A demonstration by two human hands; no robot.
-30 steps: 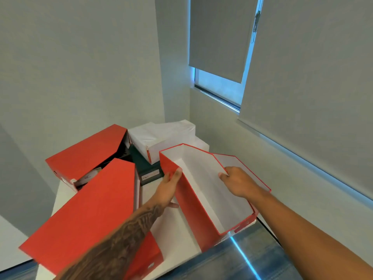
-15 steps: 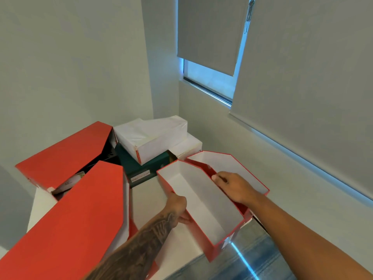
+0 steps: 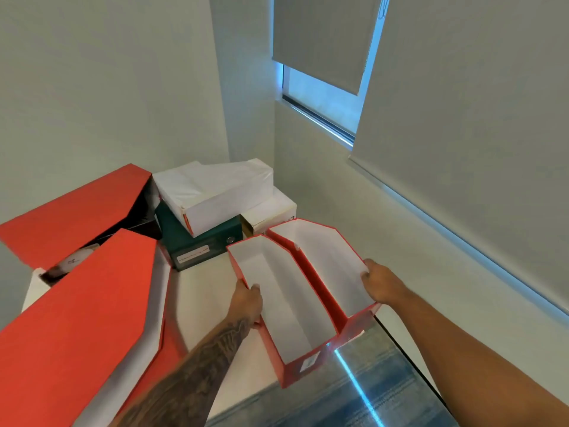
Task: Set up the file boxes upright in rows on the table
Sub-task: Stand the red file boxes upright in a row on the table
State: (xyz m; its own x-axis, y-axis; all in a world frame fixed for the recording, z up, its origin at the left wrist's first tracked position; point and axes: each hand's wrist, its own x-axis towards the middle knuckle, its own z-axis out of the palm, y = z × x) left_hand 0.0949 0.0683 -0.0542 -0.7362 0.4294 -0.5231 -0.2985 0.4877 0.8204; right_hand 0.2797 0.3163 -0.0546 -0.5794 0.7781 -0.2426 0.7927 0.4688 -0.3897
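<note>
Two red file boxes with white insides stand side by side at the table's right edge, openings up. My left hand (image 3: pixel 248 300) grips the left wall of the nearer red file box (image 3: pixel 286 306). My right hand (image 3: pixel 380 283) grips the right wall of the second red file box (image 3: pixel 329 266). A large red file box (image 3: pixel 83 306) lies tilted at the near left. Another red file box (image 3: pixel 80 211) lies behind it with papers showing inside.
A white box (image 3: pixel 215 192) lies on a dark green box (image 3: pixel 200 245) at the back, with another white box (image 3: pixel 271 214) beside them. The white table (image 3: pixel 200 300) ends near a glass surface (image 3: pixel 369 389). Wall and window blinds stand close on the right.
The two nested red boxes have come apart and now stand side by side. My right hand moved from the inner wall to the outer right wall. My left hand slid nearer along the left wall.
</note>
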